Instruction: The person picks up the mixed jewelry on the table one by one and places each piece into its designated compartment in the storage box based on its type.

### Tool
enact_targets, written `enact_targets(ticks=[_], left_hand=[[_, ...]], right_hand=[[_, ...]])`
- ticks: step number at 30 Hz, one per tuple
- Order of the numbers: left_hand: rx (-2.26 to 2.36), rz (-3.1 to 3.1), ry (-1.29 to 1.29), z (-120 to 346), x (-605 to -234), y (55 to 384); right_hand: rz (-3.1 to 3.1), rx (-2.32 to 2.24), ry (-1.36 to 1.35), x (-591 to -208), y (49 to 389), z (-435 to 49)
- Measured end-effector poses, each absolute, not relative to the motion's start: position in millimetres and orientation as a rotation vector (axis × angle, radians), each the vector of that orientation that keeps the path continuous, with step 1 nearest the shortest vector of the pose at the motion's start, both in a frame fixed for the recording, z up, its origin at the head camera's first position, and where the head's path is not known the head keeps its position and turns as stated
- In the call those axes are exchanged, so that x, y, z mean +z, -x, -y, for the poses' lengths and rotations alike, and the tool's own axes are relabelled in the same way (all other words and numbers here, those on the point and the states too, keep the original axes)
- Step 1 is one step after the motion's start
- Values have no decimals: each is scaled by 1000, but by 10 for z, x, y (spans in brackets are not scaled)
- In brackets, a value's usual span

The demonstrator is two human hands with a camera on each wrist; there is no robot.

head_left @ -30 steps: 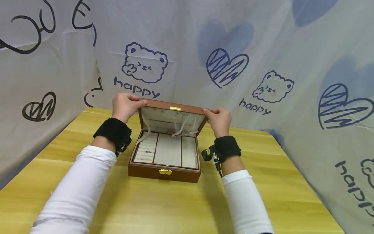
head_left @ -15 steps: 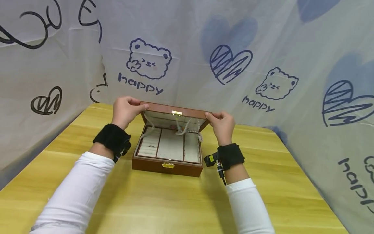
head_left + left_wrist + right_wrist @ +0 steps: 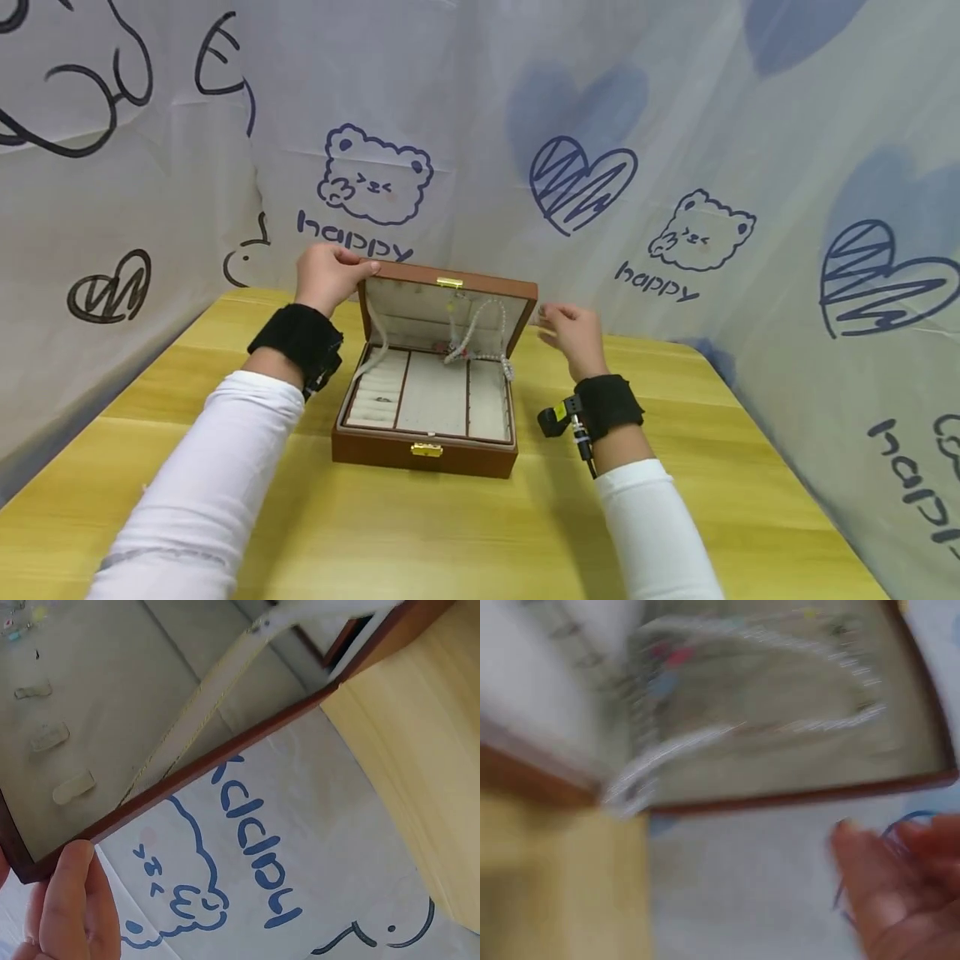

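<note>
A brown jewelry box (image 3: 360,448) stands on the table with its lid (image 3: 487,283) raised. My left hand (image 3: 324,279) pinches the lid's left front corner between thumb and fingers. Just off the lid's right corner is my right hand (image 3: 577,337), touching nothing, its fingers loosely bent. A pearl-like bead necklace (image 3: 471,329) hangs inside the lid and trails over the box's right rear edge. On the left a fabric strap (image 3: 202,697) joins lid and base. Ring rolls (image 3: 371,408) fill the left compartment, with a small ring among them. The right wrist view is blurred.
The box rests on a yellow wood-grain table (image 3: 420,533). A pale cloth (image 3: 480,125) printed with bears, hearts and "happy" stands behind and along both sides. Gold clasp parts (image 3: 426,450) sit on the box's front and the lid's edge.
My right hand has let go of the lid's right corner and moved right. The lid dipped about half a second ago and is raised again; the left hand keeps its grip.
</note>
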State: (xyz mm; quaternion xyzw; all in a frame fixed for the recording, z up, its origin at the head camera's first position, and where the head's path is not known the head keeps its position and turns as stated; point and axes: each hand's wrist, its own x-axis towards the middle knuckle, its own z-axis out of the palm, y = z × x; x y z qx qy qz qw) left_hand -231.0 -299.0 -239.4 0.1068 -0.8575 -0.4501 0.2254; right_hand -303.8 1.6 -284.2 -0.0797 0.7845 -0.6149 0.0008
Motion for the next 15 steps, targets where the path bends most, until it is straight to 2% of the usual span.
enact_targets(ticks=[3,7,15], left_hand=[[-1239,2399,-299,3011,-2361,2363],[-1250,2435,-315,3044,-2345,2409],[-1267,2443,-293,3042,-2370,2430]], right_hand=[[-2446,-1586,219,-3131,3068,-59],[-2459,-1244,353,-3419,3086,11],[-2816,-765,633,-3350,2878,260]])
